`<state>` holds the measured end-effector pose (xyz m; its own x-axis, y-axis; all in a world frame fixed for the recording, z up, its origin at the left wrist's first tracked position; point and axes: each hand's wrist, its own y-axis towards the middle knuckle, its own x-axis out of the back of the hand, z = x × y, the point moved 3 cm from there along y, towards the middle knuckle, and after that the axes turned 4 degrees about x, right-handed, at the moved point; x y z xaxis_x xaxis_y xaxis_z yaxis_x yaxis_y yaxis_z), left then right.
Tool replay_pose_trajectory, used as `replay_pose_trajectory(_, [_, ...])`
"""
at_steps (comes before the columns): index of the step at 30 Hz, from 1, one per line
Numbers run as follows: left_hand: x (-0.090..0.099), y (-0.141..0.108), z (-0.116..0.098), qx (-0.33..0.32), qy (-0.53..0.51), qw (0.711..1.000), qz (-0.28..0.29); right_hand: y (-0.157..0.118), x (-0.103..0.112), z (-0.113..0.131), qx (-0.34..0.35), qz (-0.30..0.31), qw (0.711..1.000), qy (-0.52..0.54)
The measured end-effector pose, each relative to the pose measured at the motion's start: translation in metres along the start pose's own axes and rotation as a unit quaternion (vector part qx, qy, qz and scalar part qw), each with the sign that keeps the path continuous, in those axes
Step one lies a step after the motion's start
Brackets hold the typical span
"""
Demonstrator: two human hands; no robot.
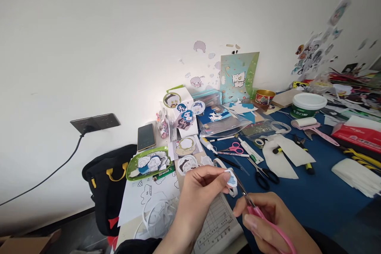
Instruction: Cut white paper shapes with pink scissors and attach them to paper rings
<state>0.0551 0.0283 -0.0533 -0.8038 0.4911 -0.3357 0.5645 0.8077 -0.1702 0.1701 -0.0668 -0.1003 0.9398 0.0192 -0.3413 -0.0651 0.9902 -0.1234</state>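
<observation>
Both hands are bare, with no rings or gloves: the left hand (200, 184) enters from 6 o'clock, the right hand (272, 222) from 5 o'clock. Short, unpainted fingernails; no sleeves visible.

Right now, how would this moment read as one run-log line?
left hand: pinches small paper cutout | right hand: holds pink scissors, blades at cutout | below: printed form | surface: blue table

A crowded craft table (321, 202) against a white wall

A phone (146, 136) lies near a green tray (131, 169) of cut-out figures. Black scissors (263, 174) and small pink scissors (236, 147) rest on the blue cover, a white-lidded green tub (306, 107) and a red tissue pack (358, 135) farther right. A black bag (108, 190) stands beside the table under a wall socket (95, 122).
</observation>
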Motion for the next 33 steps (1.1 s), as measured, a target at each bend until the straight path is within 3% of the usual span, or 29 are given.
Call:
replay_pose_trajectory(14, [0.0014,-0.0021,0.0000,0.002,0.015,1.000,-0.004,0.0018,0.0057,-0.0033,-0.013,0.074,0.997,-0.021])
replay_pose_trajectory(19, [-0.0004,-0.0029,-0.0006,0.001,0.013,1.000,0.001,-0.0010,0.0015,-0.0014,-0.010,0.040,0.999,0.011])
replay_pose_trajectory(23, [0.0002,-0.0033,-0.0007,-0.001,0.016,1.000,-0.003,-0.0025,-0.0004,-0.0006,-0.015,0.050,0.998,0.035])
replay_pose_trajectory(33, [-0.0013,-0.0064,-0.0075,0.005,0.030,0.999,-0.012,-0.0070,0.0022,0.0007,-0.015,0.023,1.000,0.012])
